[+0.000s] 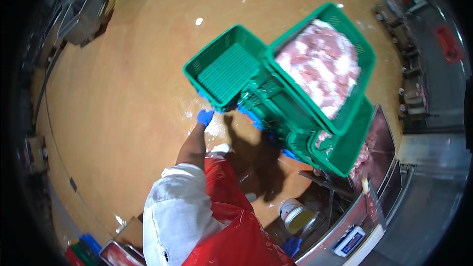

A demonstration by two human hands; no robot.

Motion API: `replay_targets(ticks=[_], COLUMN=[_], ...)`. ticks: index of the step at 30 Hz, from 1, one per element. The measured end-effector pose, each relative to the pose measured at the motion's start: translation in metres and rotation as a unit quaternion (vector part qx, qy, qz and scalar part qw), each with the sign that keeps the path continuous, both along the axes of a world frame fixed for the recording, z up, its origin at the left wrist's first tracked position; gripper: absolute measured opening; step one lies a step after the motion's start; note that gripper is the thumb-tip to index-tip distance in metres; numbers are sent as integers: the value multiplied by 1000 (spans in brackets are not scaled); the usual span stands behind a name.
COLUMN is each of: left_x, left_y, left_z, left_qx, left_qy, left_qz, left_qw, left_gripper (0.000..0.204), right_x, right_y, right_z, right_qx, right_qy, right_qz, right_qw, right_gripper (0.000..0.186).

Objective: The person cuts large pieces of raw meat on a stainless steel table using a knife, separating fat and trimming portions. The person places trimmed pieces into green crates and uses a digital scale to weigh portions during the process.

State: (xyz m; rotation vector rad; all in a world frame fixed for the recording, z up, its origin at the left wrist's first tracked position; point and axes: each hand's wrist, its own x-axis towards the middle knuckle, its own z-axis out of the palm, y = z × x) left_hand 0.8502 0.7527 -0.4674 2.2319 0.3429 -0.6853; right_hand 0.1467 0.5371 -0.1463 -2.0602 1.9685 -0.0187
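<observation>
My left hand (205,117), in a blue glove, is low beside the near corner of an empty green crate (231,71). Its fingertips are close to that corner; whether they touch it is unclear, and the fingers are too small to read. My right hand (291,246), also blue-gloved, shows at the lower edge beside my red apron (236,236), its fingers not clearly visible. Right of the empty crate, a higher green crate (367,64) holds a heap of pale pink raw meat (322,66), on top of other green crates.
A steel bin (389,143) with meat stands at the right, beside a steel table with a small blue-and-white scale (349,241). A white bucket (298,215) is on the floor near the table. Grey tubs (83,17) are at the far left. The tan floor (113,118) looks wet.
</observation>
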Motion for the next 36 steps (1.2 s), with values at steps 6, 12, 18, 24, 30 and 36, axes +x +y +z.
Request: replay_targets(ticks=[6, 12, 18, 24, 30, 36], left_x=[76, 127, 128, 78, -62, -171], left_y=[-30, -45, -52, 53, 238, 301], left_z=[-51, -133, -23, 48, 146, 317], left_qx=[-243, -206, -289, -149, -279, -406], left_qy=[52, 57, 107, -8, 26, -64], left_qz=[325, 412, 380, 359, 395, 292], left_qw=[912, 886, 872, 921, 875, 864], left_gripper=[95, 38, 25, 31, 13, 41], right_x=[60, 238, 258, 256, 164, 71], right_y=[-27, -135, -113, -114, -69, -28], right_z=[-19, -33, -23, -17, -38, -121], right_qx=[67, 173, 213, 241, 277, 340], right_qy=[73, 66, 34, -23, -133, -369], right_qz=[166, 124, 81, 96, 7, -153], right_qw=[981, 975, 973, 965, 952, 851], right_gripper=[28, 27, 26, 25, 24, 23])
